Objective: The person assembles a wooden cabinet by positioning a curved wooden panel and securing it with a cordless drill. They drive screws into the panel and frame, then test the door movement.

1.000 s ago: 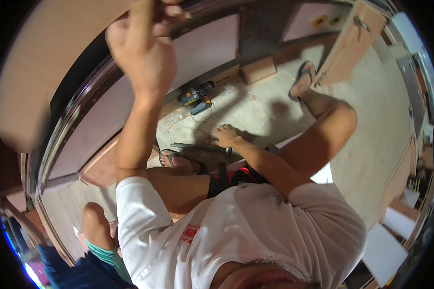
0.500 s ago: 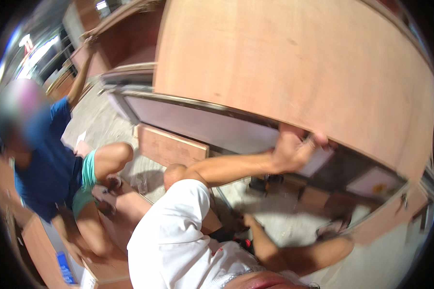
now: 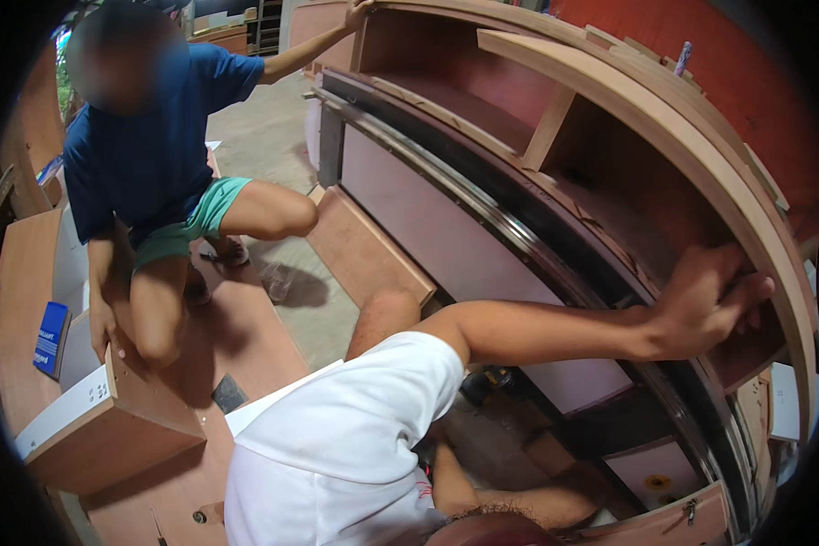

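At six o'clock your white shirt (image 3: pixel 337 455) fills the bottom of the view, with your bent leg beneath it. From the shoulder one bare arm runs out toward three o'clock; which arm it is I cannot tell for certain, but it reads as your left. That left hand (image 3: pixel 705 305) is closed over the inner edge of the wooden cabinet (image 3: pixel 664 136), fingers (image 3: pixel 746 296) curled onto the curved front panel just above the dark metal rail (image 3: pixel 537 246). Your other hand is out of sight, so its state cannot be told.

The cabinet lies tipped, sweeping from twelve o'clock round to four, its open compartments facing you and a pale drawer front (image 3: pixel 446 237) below the rail.

At eight o'clock a small wooden box (image 3: pixel 109 428) rests on the plywood floor sheet (image 3: pixel 246 337). A co-worker in a blue shirt (image 3: pixel 141 127) crouches at ten o'clock, one hand (image 3: pixel 105 328) on that box, the other hand (image 3: pixel 359 11) reaching up to the cabinet's far end at twelve.
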